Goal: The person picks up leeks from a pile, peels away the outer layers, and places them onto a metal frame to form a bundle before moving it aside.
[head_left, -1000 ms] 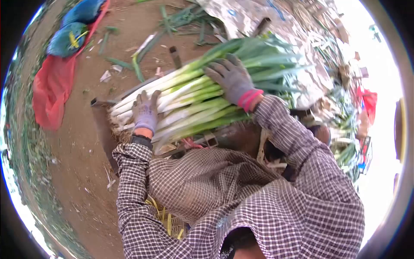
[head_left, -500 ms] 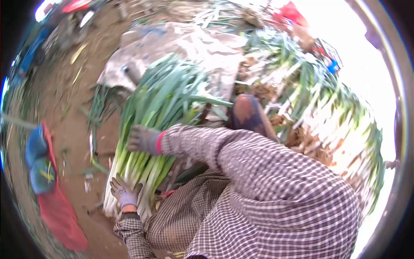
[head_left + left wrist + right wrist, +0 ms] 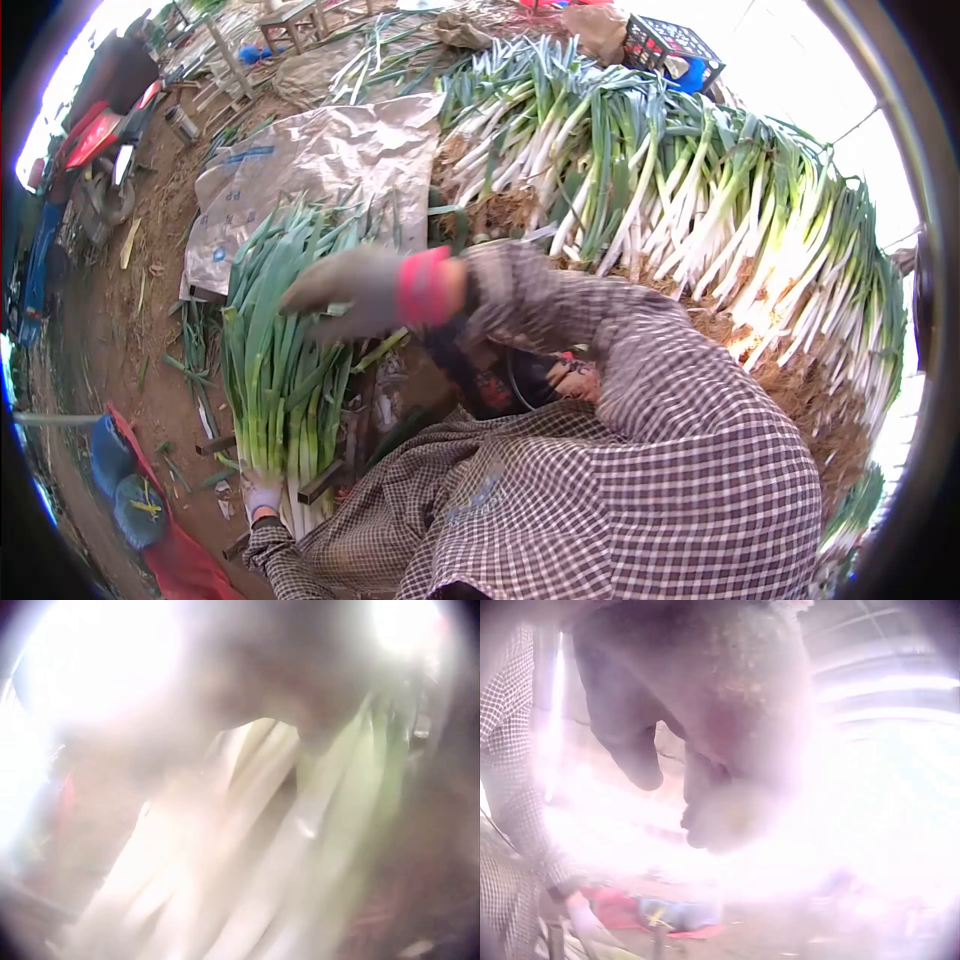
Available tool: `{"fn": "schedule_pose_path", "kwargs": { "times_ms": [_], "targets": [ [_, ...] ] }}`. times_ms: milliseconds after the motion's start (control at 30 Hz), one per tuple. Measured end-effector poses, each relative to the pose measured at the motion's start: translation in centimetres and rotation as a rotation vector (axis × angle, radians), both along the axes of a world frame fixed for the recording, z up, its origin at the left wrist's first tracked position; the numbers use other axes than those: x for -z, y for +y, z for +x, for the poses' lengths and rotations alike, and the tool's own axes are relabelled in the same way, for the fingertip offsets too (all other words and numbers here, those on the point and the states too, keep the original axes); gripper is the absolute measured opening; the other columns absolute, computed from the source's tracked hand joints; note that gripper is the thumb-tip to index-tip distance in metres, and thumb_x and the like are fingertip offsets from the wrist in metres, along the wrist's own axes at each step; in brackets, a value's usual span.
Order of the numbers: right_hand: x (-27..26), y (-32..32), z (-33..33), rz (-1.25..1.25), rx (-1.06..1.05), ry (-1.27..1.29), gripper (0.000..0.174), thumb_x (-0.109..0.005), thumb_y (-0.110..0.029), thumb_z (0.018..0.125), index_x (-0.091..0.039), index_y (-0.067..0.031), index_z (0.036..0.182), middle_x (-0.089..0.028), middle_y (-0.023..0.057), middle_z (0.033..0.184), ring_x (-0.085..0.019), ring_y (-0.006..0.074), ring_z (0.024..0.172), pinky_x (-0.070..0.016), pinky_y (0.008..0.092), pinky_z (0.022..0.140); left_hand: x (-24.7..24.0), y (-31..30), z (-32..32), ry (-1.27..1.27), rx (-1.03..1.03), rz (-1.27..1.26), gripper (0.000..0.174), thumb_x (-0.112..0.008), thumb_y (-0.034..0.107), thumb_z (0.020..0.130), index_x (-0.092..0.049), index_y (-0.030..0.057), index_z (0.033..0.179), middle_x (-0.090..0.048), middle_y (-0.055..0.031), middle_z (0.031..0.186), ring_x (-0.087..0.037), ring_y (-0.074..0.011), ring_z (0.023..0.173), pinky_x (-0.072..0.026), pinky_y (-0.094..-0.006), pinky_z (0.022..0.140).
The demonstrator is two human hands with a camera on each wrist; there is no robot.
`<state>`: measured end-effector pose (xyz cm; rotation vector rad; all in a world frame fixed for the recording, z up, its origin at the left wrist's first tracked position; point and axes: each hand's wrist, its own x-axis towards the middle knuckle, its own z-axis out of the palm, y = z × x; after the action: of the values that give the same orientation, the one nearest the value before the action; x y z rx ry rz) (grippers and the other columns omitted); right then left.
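Note:
A thick bundle of large green onions (image 3: 268,400) lies on a low metal frame (image 3: 322,482), white ends toward the person, leaves pointing away. The gloved left hand (image 3: 262,497) is at the white ends, on the bundle's left side; its fingers are mostly hidden. In the left wrist view the white stalks (image 3: 247,862) run close beneath a dark blur. Above the leaves is the gloved right hand (image 3: 350,290), blurred and holding nothing. Its fingers hang loosely bent with the thumb apart in the right wrist view, where this hand (image 3: 712,697) fills the top.
A long row of green onions (image 3: 650,180) covers the ground at the right. Beyond the bundle lies a pale sheet (image 3: 320,160). A black crate (image 3: 672,52) stands at the back. Red and blue net bags (image 3: 140,505) lie at the left, and a red vehicle (image 3: 95,135) stands farther off.
The head view has swung to the right, showing more of the onion row. The right hand has come off the bundle into the air above the leaves. The left hand stays by the white ends.

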<state>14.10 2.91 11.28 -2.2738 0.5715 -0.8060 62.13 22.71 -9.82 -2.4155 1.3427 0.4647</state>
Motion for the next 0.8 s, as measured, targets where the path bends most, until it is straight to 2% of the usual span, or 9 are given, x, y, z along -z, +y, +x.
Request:
{"fn": "schedule_pose_path", "kwargs": {
  "times_ms": [100, 167, 267, 333, 433, 600, 700, 733, 800],
  "targets": [
    [7.1, -0.6, -15.0, 0.424, 0.508, 0.19, 0.034, -0.066, -0.026, 0.088, -0.065, -0.0071, 0.116, -0.071, 0.0098, 0.103, -0.068, 0.0184, 0.095, -0.0532, 0.0303, 0.086, -2.3, -1.3, -1.5, -0.047, 0.164, -0.358, 0.084, -0.065, 0.038, 0.086, -0.025, -0.0016, 0.148, -0.039, -0.0272, 0.145, -0.041, -0.0407, 0.133, -0.033, -0.0423, 0.11],
    [13.3, 2.4, -24.8, 0.345, 0.817, 0.413, 0.034, -0.061, -0.039, 0.087, -0.069, -0.0096, 0.103, -0.071, 0.0108, 0.093, -0.069, 0.0265, 0.084, -0.0533, 0.0373, 0.082, -4.6, -3.2, -4.8, 0.101, 0.22, -0.654, 0.064, -0.062, 0.023, 0.09, -0.036, -0.0006, 0.143, -0.046, -0.0241, 0.141, -0.044, -0.0387, 0.13, -0.0346, -0.0431, 0.109],
    [18.4, 9.0, -33.5, 0.547, 0.837, 0.588, 0.036, -0.061, -0.04, 0.088, -0.073, -0.0089, 0.101, -0.072, 0.0127, 0.093, -0.069, 0.0262, 0.084, -0.0526, 0.0381, 0.083, -9.0, -8.0, -13.4, 0.256, 0.413, -0.905, 0.042, -0.06, 0.015, 0.092, -0.052, -0.0003, 0.13, -0.056, -0.0203, 0.129, -0.05, -0.0365, 0.123, -0.0376, -0.0433, 0.106],
    [18.5, 12.5, -34.1, 0.962, 0.869, 0.549, 0.038, -0.06, -0.042, 0.089, -0.073, -0.0089, 0.102, -0.071, 0.0143, 0.093, -0.068, 0.0271, 0.087, -0.0518, 0.038, 0.085, -11.2, -11.1, -19.5, 0.237, 0.515, -0.861, 0.038, -0.06, 0.015, 0.092, -0.055, -0.0002, 0.126, -0.059, -0.0182, 0.126, -0.053, -0.035, 0.121, -0.0397, -0.0421, 0.104],
    [17.8, 13.3, -33.0, 0.833, 0.667, 0.769, 0.04, -0.059, -0.043, 0.089, -0.072, -0.0082, 0.103, -0.071, 0.0151, 0.093, -0.068, 0.0301, 0.089, -0.0512, 0.0389, 0.085, -10.0, -15.7, -24.7, 0.307, 0.6, -0.878, 0.031, -0.06, 0.014, 0.092, -0.059, 0.0016, 0.119, -0.062, -0.0167, 0.121, -0.057, -0.0342, 0.111, -0.0443, -0.0419, 0.097],
    [15.7, 8.4, -31.7, 0.676, 0.689, 0.612, 0.038, -0.06, -0.045, 0.087, -0.072, -0.0109, 0.098, -0.069, 0.0163, 0.091, -0.067, 0.0341, 0.086, -0.0518, 0.0416, 0.081, -6.7, -21.6, -26.7, 0.369, 0.547, -0.656, 0.021, -0.055, 0.017, 0.094, -0.066, 0.0012, 0.103, -0.069, -0.0153, 0.097, -0.065, -0.0337, 0.086, -0.0496, -0.0431, 0.08],
    [16.8, 1.0, -33.8, 0.417, 0.648, 0.596, 0.031, -0.062, -0.038, 0.088, -0.069, -0.0117, 0.102, -0.069, 0.0167, 0.089, -0.067, 0.0329, 0.082, -0.0524, 0.0422, 0.078, -5.6, -22.0, -26.5, 0.539, 0.315, -0.588, 0.024, -0.052, 0.019, 0.095, -0.067, 0.0001, 0.096, -0.068, -0.0121, 0.079, -0.065, -0.0283, 0.072, -0.0498, -0.0397, 0.07],
    [18.2, -2.5, -34.8, 0.337, 0.658, 0.543, 0.029, -0.062, -0.036, 0.089, -0.069, -0.0133, 0.106, -0.069, 0.0144, 0.093, -0.067, 0.0309, 0.085, -0.0524, 0.0411, 0.079, -4.9, -22.1, -26.9, 0.699, 0.213, -0.681, 0.028, -0.05, 0.023, 0.096, -0.067, 0.0002, 0.094, -0.065, -0.0102, 0.072, -0.063, -0.0197, 0.066, -0.0481, -0.0331, 0.064],
    [18.1, -9.1, -35.9, 0.363, 0.75, 0.714, 0.029, -0.055, -0.037, 0.093, -0.068, -0.0133, 0.104, -0.07, 0.0118, 0.097, -0.067, 0.0316, 0.089, -0.0529, 0.0408, 0.082, -5.5, -23.0, -28.9, 0.864, -0.028, -0.769, 0.03, -0.05, 0.025, 0.097, -0.067, 0.0, 0.093, -0.064, -0.0093, 0.071, -0.062, -0.0154, 0.065, -0.0464, -0.0305, 0.061]
  ]
}}
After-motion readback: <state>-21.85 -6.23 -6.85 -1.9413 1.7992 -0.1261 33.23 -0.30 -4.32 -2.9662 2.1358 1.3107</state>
